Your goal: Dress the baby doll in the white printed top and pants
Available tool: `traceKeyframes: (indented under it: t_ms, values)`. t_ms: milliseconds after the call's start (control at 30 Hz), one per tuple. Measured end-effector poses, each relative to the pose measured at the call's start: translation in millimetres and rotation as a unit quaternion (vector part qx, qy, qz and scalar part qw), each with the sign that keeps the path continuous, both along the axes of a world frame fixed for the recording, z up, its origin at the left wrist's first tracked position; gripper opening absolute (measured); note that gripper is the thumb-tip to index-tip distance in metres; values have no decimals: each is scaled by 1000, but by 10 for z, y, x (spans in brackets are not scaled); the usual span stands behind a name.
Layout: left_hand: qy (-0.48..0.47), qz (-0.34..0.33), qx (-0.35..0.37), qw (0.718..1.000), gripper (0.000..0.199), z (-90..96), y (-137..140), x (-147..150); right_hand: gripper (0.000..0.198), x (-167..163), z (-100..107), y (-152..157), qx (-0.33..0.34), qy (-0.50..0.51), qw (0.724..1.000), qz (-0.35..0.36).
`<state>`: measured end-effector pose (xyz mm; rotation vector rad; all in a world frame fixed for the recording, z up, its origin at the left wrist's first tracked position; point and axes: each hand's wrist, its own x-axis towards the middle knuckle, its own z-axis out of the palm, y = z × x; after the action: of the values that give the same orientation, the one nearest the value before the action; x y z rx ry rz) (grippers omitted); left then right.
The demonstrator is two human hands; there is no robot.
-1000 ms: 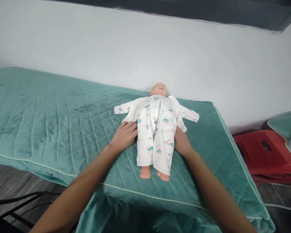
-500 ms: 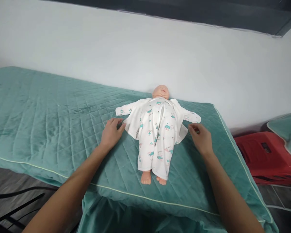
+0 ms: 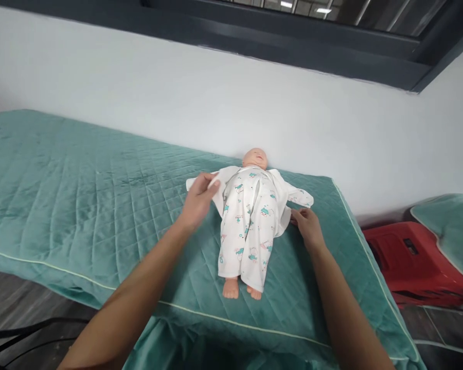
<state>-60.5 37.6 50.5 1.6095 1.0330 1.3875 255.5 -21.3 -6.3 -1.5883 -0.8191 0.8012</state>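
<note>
A baby doll (image 3: 254,159) lies on its back, bare feet toward me. It wears white printed trousers (image 3: 231,241) and a white baby shirt (image 3: 282,187) that is spread open, sleeves out to both sides. My left hand (image 3: 198,201) is closed on the shirt's left front flap and holds it raised, partly covering the sleeve behind. On the other side, my right hand (image 3: 307,226) has its fingers and thumb pinched at the lower edge of the right flap, which lies low near the bed.
Under the doll is a bed with a green quilted cover (image 3: 100,216), its piped edge toward me. A white wall (image 3: 158,103) and dark window frame (image 3: 293,46) stand behind. A red plastic case (image 3: 412,262) is at the right, black metal bars (image 3: 34,329) at lower left.
Both hands have moved inward to the shirt's flaps. My left hand has taken hold of the left flap and lifted it toward the doll. The camera view has tilted up slightly.
</note>
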Motion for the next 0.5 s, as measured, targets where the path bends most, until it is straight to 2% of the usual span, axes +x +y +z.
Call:
traceKeyframes:
  t_ms: [33, 100, 200, 233, 300, 367, 400, 433, 500]
  values:
    - [61, -38, 32, 997, 17, 53, -68, 93, 37, -35, -6, 25, -4, 12, 1000, -16]
    - [206, -98, 106, 968, 12, 71, -195, 266, 42, -101, 2, 81, -3, 49, 998, -37]
    - [352, -98, 203, 909, 11, -63, -323, 426, 44, -191, 97, 149, 20, 101, 993, -66]
    - [369, -85, 221, 899, 11, -118, -346, 449, 43, -229, 155, 156, 44, 102, 991, -77]
    - [368, -65, 236, 897, 12, -196, -373, 459, 38, -329, 307, 136, 126, 66, 987, -80]
    - [340, -58, 233, 909, 14, -215, -387, 439, 32, -451, 486, 68, 198, -60, 978, 6]
    - [319, -64, 231, 917, 16, -205, -390, 422, 30, -510, 576, 19, 204, -157, 962, 90]
    - [295, -70, 230, 925, 17, -188, -388, 402, 29, -560, 660, -36, 186, -263, 928, 187]
    - [247, -60, 234, 938, 18, -155, -351, 353, 32, -621, 800, -152, 135, -441, 823, 332]
